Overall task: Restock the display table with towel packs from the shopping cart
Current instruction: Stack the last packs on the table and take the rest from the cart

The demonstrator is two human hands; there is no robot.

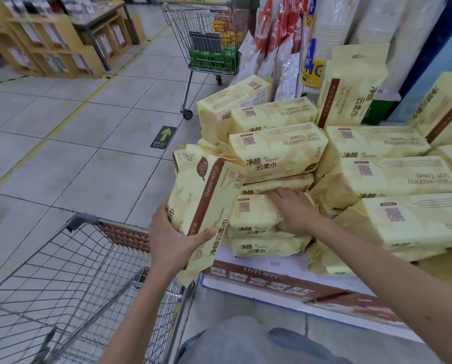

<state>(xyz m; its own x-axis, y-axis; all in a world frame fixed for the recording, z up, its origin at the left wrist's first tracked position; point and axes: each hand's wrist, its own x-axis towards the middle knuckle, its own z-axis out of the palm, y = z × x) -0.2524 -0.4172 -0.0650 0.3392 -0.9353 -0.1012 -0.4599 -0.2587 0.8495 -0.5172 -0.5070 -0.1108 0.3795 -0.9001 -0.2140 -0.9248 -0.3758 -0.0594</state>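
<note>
Your left hand (pixel 172 237) is gripping a yellow towel pack (pixel 204 195), fingers clamped around its lower end, holding it tilted just beside the table's (pixel 259 266) corner, over the shopping cart (pixel 83 220). Your right hand (pixel 295 211) is clasping a stacked pack (pixel 253 214) on the table, fingers over its top, thumb at its front.

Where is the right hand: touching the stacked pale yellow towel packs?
Touching. Head view shows the right hand gripping one stacked pale yellow towel pack.
</note>
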